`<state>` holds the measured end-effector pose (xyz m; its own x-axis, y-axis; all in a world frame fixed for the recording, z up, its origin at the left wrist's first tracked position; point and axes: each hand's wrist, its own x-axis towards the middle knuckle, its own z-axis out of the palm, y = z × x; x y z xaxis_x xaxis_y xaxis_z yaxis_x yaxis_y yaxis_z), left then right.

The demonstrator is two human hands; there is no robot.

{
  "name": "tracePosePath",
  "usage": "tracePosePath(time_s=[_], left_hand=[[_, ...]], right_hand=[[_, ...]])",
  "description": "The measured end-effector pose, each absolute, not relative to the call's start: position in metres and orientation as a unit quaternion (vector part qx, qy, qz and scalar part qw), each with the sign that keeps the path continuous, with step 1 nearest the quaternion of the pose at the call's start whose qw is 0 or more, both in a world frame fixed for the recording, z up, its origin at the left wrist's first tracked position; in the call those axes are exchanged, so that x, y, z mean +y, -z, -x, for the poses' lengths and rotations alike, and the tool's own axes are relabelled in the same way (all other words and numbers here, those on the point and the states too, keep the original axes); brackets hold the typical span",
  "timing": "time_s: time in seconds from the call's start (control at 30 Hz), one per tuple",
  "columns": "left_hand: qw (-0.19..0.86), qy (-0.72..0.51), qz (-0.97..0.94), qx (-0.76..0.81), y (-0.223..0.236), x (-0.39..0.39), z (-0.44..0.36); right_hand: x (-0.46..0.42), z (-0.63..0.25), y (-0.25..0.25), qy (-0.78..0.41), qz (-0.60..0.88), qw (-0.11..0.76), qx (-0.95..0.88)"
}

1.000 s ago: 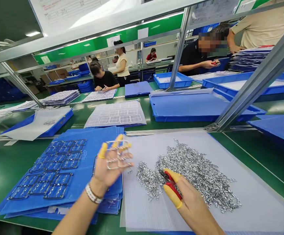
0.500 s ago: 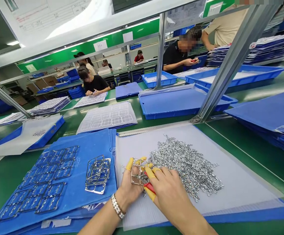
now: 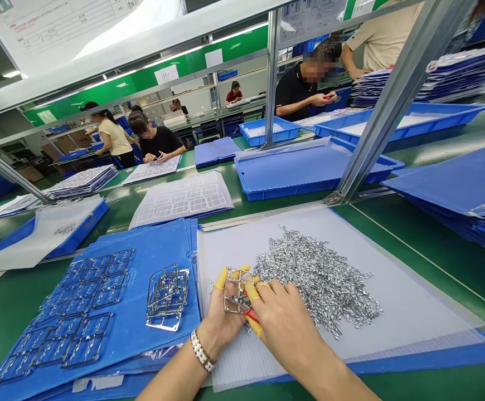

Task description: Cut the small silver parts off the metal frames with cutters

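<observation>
My left hand (image 3: 220, 312), with yellow finger cots on its fingertips, is closed on a small shiny metal-look frame (image 3: 226, 298) with thin crossbars. In my right hand (image 3: 282, 314), also with yellow finger cots, are red-handled nippers (image 3: 251, 315). Their jaws lie inside the frame, against its bars; the exact cutting point is too small to make out. Just beyond and right of my hands spreads a heap of small silvery pieces (image 3: 321, 278) on a translucent sheet (image 3: 410, 301). To the left, a pile of similar frames (image 3: 168, 298) rests on a blue sheet (image 3: 142, 245).
Rows of dark frames (image 3: 75, 334) lie at far left. Behind are a white patterned sheet (image 3: 184, 195), a blue tray (image 3: 292, 189) and a slanted metal post (image 3: 376, 128). Blue sheets (image 3: 460, 184) are stacked at right. Several people work beyond the bench.
The nippers' handles look more closed together in my right hand. My left hand and the frame have hardly moved. In the background, a person in a light top has shifted left.
</observation>
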<state>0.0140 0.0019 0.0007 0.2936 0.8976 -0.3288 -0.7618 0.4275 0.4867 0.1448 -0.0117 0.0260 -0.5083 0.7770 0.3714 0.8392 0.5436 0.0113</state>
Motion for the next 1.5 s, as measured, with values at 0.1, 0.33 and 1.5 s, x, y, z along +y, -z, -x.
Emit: tracePosePath(time_s=[0.1,0.33,1.5], left_hand=[[0.793,-0.515,-0.115,0.306,-0.004,0.001,-0.015],[0.802,-0.513,-0.120,0.283,0.002,0.003,-0.012],[0.801,-0.479,-0.156,0.325,0.007,0.003,-0.008]], right_hand=[[-0.014,-0.143,-0.027,0.107,0.467,0.157,-0.864],[-0.014,-0.149,-0.033,0.114,0.460,0.178,-0.862],[0.002,-0.171,-0.028,0.083,0.534,0.113,-0.834]])
